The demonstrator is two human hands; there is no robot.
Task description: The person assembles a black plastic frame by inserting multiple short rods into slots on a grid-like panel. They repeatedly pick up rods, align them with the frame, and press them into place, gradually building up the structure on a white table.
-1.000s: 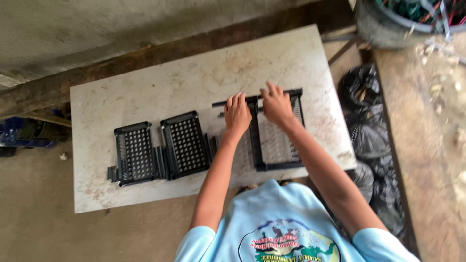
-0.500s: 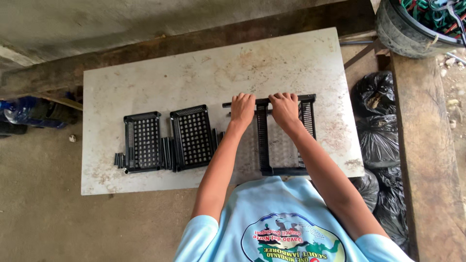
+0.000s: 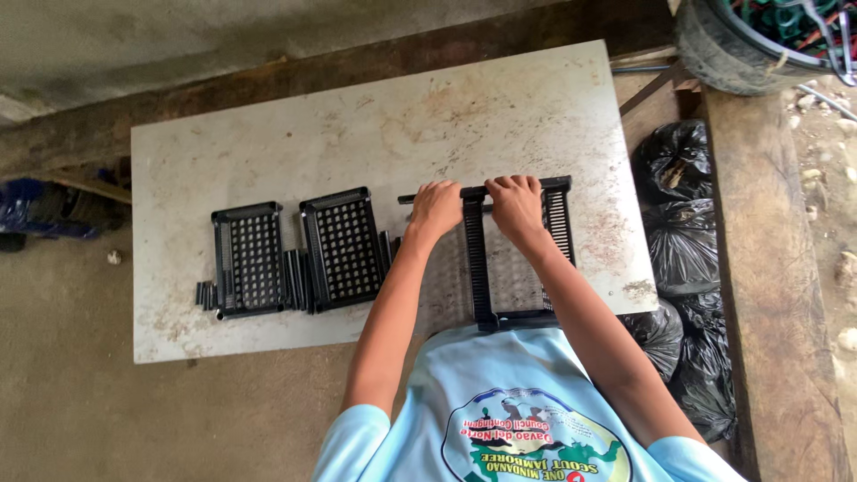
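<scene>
Left hand (image 3: 435,209) and right hand (image 3: 516,202) curled (side by side).

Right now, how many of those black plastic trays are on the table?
3: a perforated tray at the left, another perforated tray beside it, and a slatted tray under both hands, left hand and right hand. Stacked ones may be hidden.

I read this as a rough outdoor work yard: a stained grey bench (image 3: 357,116) stands on bare concrete floor (image 3: 80,419), black rubbish bags (image 3: 678,232) are heaped off its right edge, and an old tyre (image 3: 723,54) holding scrap sits beyond its far right corner.
</scene>
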